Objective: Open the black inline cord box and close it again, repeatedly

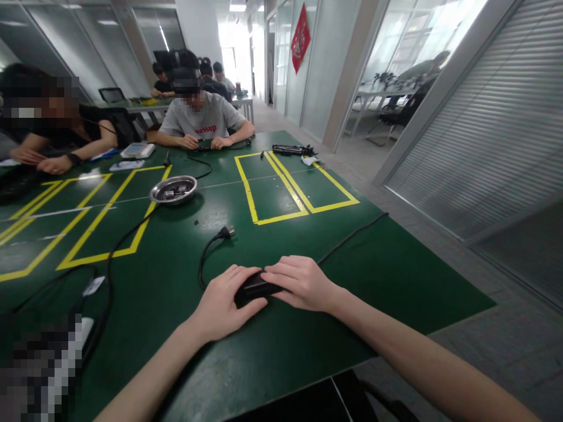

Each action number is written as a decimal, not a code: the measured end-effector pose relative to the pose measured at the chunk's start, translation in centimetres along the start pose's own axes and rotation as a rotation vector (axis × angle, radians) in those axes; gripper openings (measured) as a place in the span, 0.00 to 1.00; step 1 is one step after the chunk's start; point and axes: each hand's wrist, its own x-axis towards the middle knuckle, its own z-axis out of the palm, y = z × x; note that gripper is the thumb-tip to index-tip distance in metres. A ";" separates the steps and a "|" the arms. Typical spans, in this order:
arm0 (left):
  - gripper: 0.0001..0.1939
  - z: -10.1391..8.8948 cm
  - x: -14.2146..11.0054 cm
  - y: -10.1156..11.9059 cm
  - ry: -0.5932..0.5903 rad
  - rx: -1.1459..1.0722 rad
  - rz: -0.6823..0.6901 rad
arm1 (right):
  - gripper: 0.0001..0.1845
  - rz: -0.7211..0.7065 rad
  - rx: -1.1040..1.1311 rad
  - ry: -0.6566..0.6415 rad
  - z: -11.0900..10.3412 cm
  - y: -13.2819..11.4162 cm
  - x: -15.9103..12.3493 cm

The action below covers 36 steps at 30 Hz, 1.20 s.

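Note:
A black power adapter (256,285) lies on the green tabletop between my two hands. My left hand (229,305) wraps around its left end, fingers on the far side and thumb on the near side. Around its right end my right hand (303,281) is closed, with the fingers over the top. One cord curves from behind my left hand to a black plug (226,232) resting on the table. Another thin black cable (352,237) runs from behind my right hand toward the table's right edge. The adapter's ends are hidden by my hands.
A metal bowl (173,191) with small metal parts stands beyond my left hand. Yellow tape rectangles (281,220) mark the table. A folded black tripod-like object (294,150) lies at the far edge. Co-workers sit across and at left; a thick cable (109,275) crosses the left side.

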 end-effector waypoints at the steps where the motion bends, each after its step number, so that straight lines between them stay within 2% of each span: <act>1: 0.17 0.0 0.0 0.1 -0.020 -0.032 -0.045 | 0.15 -0.036 -0.039 0.006 0.0 -0.1 -0.2; 3: 0.17 0.1 0.0 0.2 -0.046 -0.083 -0.126 | 0.16 -0.066 -0.063 -0.013 -0.1 -0.4 -0.3; 5: 0.16 0.3 0.0 0.1 -0.026 -0.095 -0.149 | 0.14 -0.006 -0.033 -0.068 0.0 -0.5 -0.1; 7: 0.14 0.5 -0.1 -0.1 0.032 -0.073 -0.113 | 0.14 0.132 0.037 -0.150 0.0 -0.7 0.4; 11: 0.12 0.8 0.1 -0.7 0.128 -0.005 0.016 | 0.23 0.380 0.230 -0.257 -0.1 -0.7 1.2; 14: 0.10 0.9 0.3 -0.9 0.133 0.023 0.073 | 0.17 0.449 0.306 -0.254 0.0 -0.5 1.0; 17: 0.12 0.7 0.4 -0.9 0.087 0.104 0.075 | 0.14 0.487 0.353 -0.219 0.2 -0.2 0.5; 21: 0.13 0.1 0.2 -1.1 -0.008 0.238 0.063 | 0.17 0.506 0.365 -0.196 0.2 0.2 0.4; 23: 0.13 0.1 0.1 -1.2 -0.013 0.242 0.055 | 0.22 0.467 0.328 -0.248 0.0 0.2 0.6; 27: 0.15 0.3 0.1 -1.4 -0.027 0.225 0.027 | 0.40 0.336 0.167 -0.424 -0.1 -0.5 1.0; 30: 0.16 0.5 0.0 -1.5 -0.013 0.225 0.033 | 0.35 0.354 0.040 -0.485 -0.1 -0.8 0.8; 33: 0.25 0.6 0.0 -1.6 0.098 0.305 0.099 | 0.31 0.459 -0.028 -0.416 -0.6 1.0 0.3; 36: 0.27 0.7 -0.1 -1.7 0.155 0.387 0.151 | 0.29 0.623 -0.073 -0.219 -2.0 5.4 -0.4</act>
